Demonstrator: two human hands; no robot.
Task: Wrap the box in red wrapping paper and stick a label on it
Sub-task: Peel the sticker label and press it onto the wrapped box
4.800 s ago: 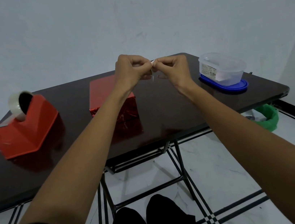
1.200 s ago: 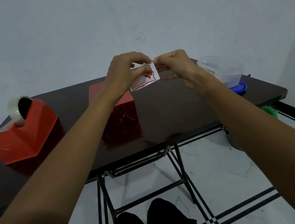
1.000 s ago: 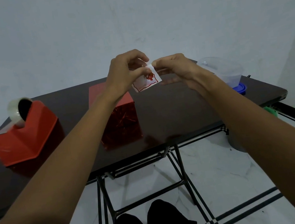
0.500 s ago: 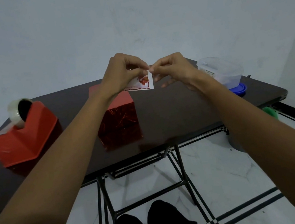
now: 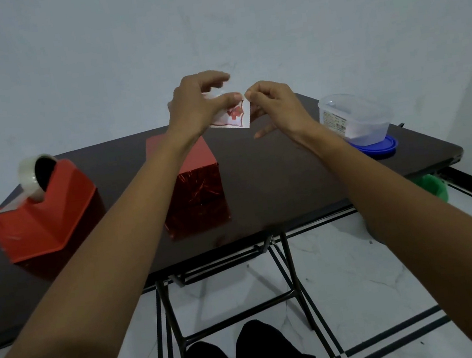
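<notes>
A box wrapped in shiny red paper [image 5: 198,181] stands on the dark table [image 5: 274,179], partly behind my left forearm. Above the table, both hands are raised around a small white label with a red design [image 5: 233,116]. My left hand [image 5: 198,105] pinches the label's upper left part between thumb and fingers. My right hand [image 5: 274,103] pinches its top right corner with thumb and forefinger, and the other fingers are curled below. The label hangs in the air, well above and to the right of the box.
A red tape dispenser [image 5: 42,212] with a roll of clear tape [image 5: 32,174] sits at the table's left. A clear plastic tub [image 5: 355,119] stands upside down on its blue lid [image 5: 379,147] at the right. A green bin [image 5: 431,187] is on the floor beyond the table's right edge.
The hands have risen a little and the label has turned. The left hand's upper fingers have lifted and spread, and the label's right edge now hangs from my right fingertips.
</notes>
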